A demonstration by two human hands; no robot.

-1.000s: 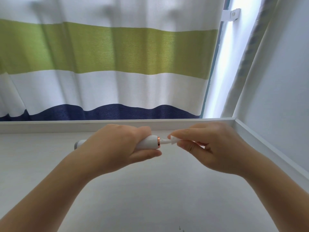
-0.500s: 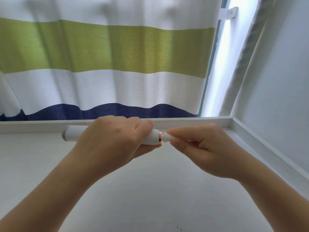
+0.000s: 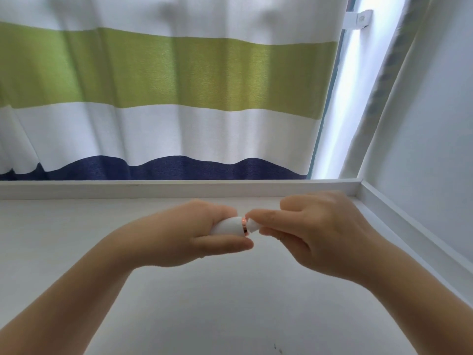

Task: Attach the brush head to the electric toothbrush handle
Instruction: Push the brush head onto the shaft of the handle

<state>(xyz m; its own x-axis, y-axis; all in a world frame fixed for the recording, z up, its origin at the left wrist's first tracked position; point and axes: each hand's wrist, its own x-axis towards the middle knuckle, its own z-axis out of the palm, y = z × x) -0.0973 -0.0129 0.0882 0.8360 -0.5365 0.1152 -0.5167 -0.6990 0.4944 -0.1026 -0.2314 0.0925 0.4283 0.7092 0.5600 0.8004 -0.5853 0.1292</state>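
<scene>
Striped curtain behind counter. Left hand grips handle, now mostly hidden; right hand fingers pinch brush head, now seated at collar.

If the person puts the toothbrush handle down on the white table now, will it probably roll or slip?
The toothbrush handle looks round and smooth, so on the flat table it would probably roll. Its glossy white shell may be slippery, which fits the left hand wrapping fully around it. It seems rigid: it shows no bend where the right hand meets its end.
</scene>
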